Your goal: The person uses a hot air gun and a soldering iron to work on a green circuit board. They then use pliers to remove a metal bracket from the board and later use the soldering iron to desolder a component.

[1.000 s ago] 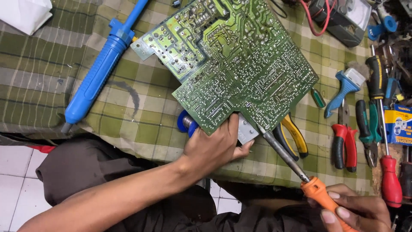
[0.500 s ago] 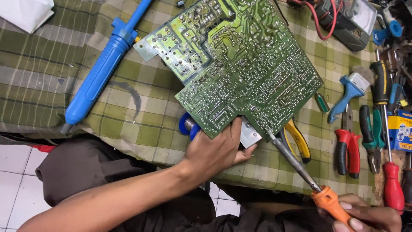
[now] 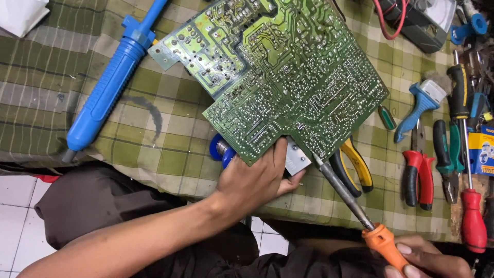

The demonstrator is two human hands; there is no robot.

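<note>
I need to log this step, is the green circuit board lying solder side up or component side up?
Solder side up: the circuit board shows only traces and solder points. The left hand grips its near edge.

We see a green circuit board [image 3: 288, 77] speckled with silver solder dots and paler green traces. It lies on a cloth [image 3: 154, 139] checked in olive, pale green and cream. Our soldering iron [image 3: 360, 211] has an orange handle and a grey shaft. The desoldering pump [image 3: 110, 87] is bright blue. Beside the board lie pliers with yellow-and-black handles [image 3: 355, 164], red-handled cutters [image 3: 419, 175] and a red-handled screwdriver [image 3: 471, 216]. The floor tiles [image 3: 15, 206] are white.
</note>
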